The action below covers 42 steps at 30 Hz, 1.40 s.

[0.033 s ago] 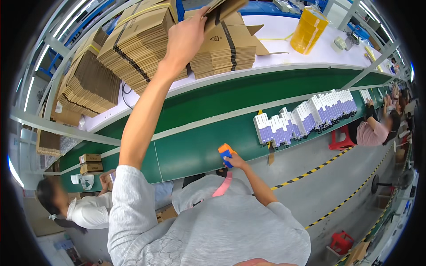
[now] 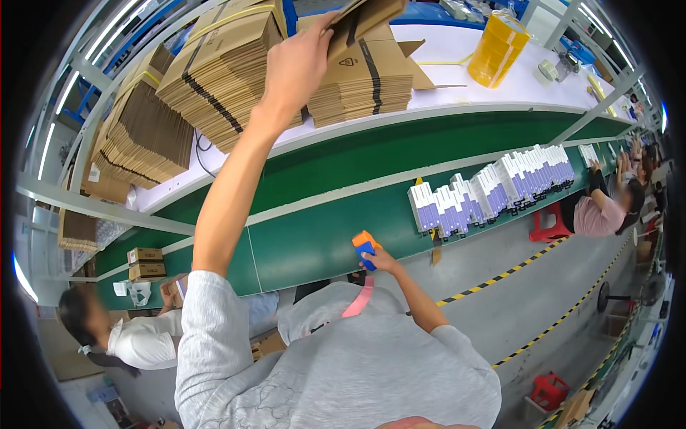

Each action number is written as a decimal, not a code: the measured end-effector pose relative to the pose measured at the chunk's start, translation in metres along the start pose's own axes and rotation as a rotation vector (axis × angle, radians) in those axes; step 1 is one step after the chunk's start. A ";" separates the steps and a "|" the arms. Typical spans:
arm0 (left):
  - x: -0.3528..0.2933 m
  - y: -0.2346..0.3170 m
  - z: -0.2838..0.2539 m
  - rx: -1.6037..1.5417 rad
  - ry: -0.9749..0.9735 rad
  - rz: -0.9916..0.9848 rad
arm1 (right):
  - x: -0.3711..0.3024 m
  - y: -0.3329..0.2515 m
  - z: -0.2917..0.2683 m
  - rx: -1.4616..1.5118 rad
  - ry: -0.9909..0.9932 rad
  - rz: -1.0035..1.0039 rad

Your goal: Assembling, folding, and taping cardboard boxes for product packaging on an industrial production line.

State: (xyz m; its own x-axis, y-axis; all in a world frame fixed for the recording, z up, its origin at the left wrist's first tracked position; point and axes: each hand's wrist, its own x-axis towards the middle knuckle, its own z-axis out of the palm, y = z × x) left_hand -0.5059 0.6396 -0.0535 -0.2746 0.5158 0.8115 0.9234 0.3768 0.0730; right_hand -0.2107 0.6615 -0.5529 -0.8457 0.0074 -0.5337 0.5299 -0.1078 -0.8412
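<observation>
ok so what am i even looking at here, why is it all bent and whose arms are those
This is one picture from a wide fisheye camera worn on a person's head, looking down, which is why straight edges curve. The two bare arms are that person's own. The left hand reaches up and grips a flattened cardboard box above stacks of flat cartons on a white shelf. The right hand holds a small orange and blue tool over a green conveyor belt. Farther along the belt stand rows of white and purple boxes. A yellow tape roll sits on the shelf. Other people work nearby.
</observation>
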 end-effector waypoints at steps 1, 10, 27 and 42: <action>-0.008 0.011 -0.017 -0.095 -0.027 -0.044 | -0.014 -0.014 -0.002 0.062 0.018 -0.005; -0.198 0.066 -0.110 -0.441 -0.062 -0.104 | -0.106 -0.150 0.002 0.471 0.496 -0.344; -0.505 0.053 -0.037 -0.301 -0.347 -0.699 | -0.027 -0.169 0.065 0.000 0.412 -0.141; -0.531 0.024 -0.086 -0.771 0.593 -1.670 | 0.062 -0.067 0.089 -0.058 0.279 -0.187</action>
State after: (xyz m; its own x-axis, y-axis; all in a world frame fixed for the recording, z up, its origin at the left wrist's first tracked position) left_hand -0.3151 0.3081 -0.4327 -0.9095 -0.3000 -0.2878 -0.1894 -0.3174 0.9292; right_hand -0.3043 0.5803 -0.5213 -0.8828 0.2941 -0.3664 0.3768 -0.0226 -0.9260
